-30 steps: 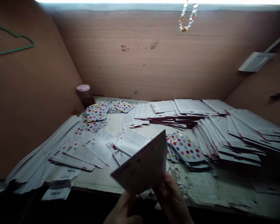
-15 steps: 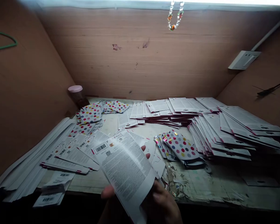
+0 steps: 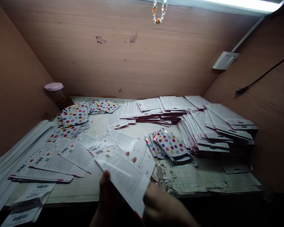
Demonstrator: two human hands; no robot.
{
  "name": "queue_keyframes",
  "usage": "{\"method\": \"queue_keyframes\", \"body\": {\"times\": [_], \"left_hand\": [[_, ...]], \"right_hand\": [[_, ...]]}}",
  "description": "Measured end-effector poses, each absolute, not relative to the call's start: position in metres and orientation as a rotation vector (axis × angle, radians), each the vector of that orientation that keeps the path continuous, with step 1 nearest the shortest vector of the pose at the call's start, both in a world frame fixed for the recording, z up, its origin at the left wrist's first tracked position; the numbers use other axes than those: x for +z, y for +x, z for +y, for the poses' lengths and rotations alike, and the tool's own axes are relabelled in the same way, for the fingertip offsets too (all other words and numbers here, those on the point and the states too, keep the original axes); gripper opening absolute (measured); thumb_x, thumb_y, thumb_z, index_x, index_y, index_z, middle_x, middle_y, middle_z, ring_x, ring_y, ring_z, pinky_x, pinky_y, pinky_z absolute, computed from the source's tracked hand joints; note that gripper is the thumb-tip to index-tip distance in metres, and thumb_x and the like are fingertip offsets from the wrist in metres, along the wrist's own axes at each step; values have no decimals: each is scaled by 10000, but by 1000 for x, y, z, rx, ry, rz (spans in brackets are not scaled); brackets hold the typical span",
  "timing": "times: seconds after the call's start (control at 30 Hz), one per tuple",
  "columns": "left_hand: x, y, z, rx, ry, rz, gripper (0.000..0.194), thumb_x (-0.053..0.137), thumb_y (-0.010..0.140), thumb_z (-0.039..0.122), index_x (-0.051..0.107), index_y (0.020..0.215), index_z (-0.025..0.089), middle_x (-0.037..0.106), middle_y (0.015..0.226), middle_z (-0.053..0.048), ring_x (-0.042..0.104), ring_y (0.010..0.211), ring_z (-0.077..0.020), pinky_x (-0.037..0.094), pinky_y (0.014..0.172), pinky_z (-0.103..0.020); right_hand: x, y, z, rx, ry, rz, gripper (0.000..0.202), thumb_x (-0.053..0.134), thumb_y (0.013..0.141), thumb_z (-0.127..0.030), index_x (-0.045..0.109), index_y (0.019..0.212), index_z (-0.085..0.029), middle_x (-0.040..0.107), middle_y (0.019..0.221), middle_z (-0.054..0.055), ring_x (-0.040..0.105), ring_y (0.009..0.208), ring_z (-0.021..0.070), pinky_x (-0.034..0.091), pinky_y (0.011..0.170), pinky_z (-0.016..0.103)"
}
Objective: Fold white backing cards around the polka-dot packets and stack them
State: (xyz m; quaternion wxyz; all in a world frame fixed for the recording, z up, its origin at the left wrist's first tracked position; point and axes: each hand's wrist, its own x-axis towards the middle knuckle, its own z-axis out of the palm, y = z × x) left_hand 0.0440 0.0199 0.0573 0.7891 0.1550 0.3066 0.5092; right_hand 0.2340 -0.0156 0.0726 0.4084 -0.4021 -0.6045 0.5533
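A white printed card packet is tilted in front of me, its near end low over the table's front edge. My left hand holds it, with the thumb along the left edge and two fingertips showing past the far right side. At the packet's lower right edge, my right hand is closed, its curled fingers partly hidden and blurred. Beneath and beyond lie more printed card packets, fanned out on the left. Polka-dot pouches with dark edges lie to the right of the held packet.
Stacked packets fill the right and back of the worktable. More polka-dot pouches lie at back left, near a pink-lidded jar. Long white sheets and barcode labels lie at left. Wooden walls enclose the table.
The view has swung right, so the surroundings sit further left. The held packet is tilted flatter and its near end looks straighter. My right hand has shifted along its lower right edge.
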Motion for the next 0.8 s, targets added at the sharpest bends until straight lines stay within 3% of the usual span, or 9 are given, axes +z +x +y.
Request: {"method": "queue_keyframes", "body": {"times": [0.1, 0.17, 0.23, 0.37, 0.47, 0.57, 0.63, 0.73, 0.8], "left_hand": [[73, 31, 28, 1301, 296, 707, 844, 469, 747, 748, 386, 1439, 273, 565, 1361, -138, 486, 1256, -437, 390, 1003, -631], [84, 27, 34, 1386, 300, 740, 815, 468, 765, 731, 354, 1450, 304, 554, 1372, -132, 465, 1280, -431, 392, 999, -639], [92, 27, 37, 1371, 270, 742, 836, 485, 758, 730, 328, 1459, 303, 546, 1374, -144, 454, 1290, -432, 393, 997, -642], [96, 34, 39, 1309, 228, 720, 884, 461, 751, 758, 318, 1464, 255, 527, 1385, -168, 442, 1293, -448, 368, 1008, -663], [90, 36, 42, 1369, 254, 723, 858, 443, 758, 765, 316, 1461, 290, 549, 1357, -163, 473, 1266, -446, 363, 993, -679], [83, 34, 48, 1357, 250, 706, 881, 434, 735, 793, 328, 1452, 292, 561, 1337, -159, 495, 1245, -441, 370, 986, -672], [80, 33, 51, 1344, 257, 707, 891, 418, 723, 808, 349, 1440, 285, 572, 1323, -150, 503, 1239, -433, 378, 983, -661], [79, 34, 53, 1366, 311, 727, 863, 379, 737, 813, 400, 1411, 274, 583, 1311, -131, 498, 1248, -414, 387, 992, -631], [79, 36, 51, 1367, 349, 720, 852, 369, 749, 809, 438, 1388, 250, 578, 1318, -130, 487, 1260, -408, 393, 1003, -603]], "right_hand": [[65, 283, 18, 1007, -1232, -1616, 325, 545, 902, -369, 661, 1182, -251, 680, 1173, 80, 603, 1125, 273, 434, 997, 458], [44, 311, 43, 527, -1576, -1619, 701, 706, 753, -439, 504, 1371, -176, 421, 1474, 148, 308, 1390, 367, 213, 1124, 568], [17, 330, 64, 273, -1787, -1706, 850, 708, 723, -461, 402, 1432, -108, 250, 1550, 186, 129, 1444, 391, 111, 1137, 607], [-17, 345, 75, 213, -1789, -1904, 543, 456, 887, -311, 464, 1390, -107, 428, 1461, 186, 324, 1395, 327, 312, 1105, 555], [-1, 343, 56, 224, -1707, -1916, 498, 352, 908, -221, 502, 1375, -135, 500, 1411, 155, 419, 1346, 293, 375, 1087, 533], [44, 327, 20, 378, -1418, -1820, 494, 390, 926, -203, 458, 1415, -222, 465, 1450, 78, 431, 1342, 266, 329, 1129, 512], [75, 311, -4, 729, -1152, -1769, 456, 479, 916, -208, 515, 1362, -296, 513, 1406, 38, 507, 1280, 270, 383, 1095, 489], [106, 284, -24, 1154, -969, -1875, 420, 554, 873, -174, 606, 1262, -325, 555, 1345, 25, 542, 1241, 284, 402, 1069, 479], [110, 268, -27, 1184, -999, -1952, 489, 535, 850, -102, 582, 1286, -318, 517, 1368, 19, 485, 1290, 279, 363, 1088, 487]]}}
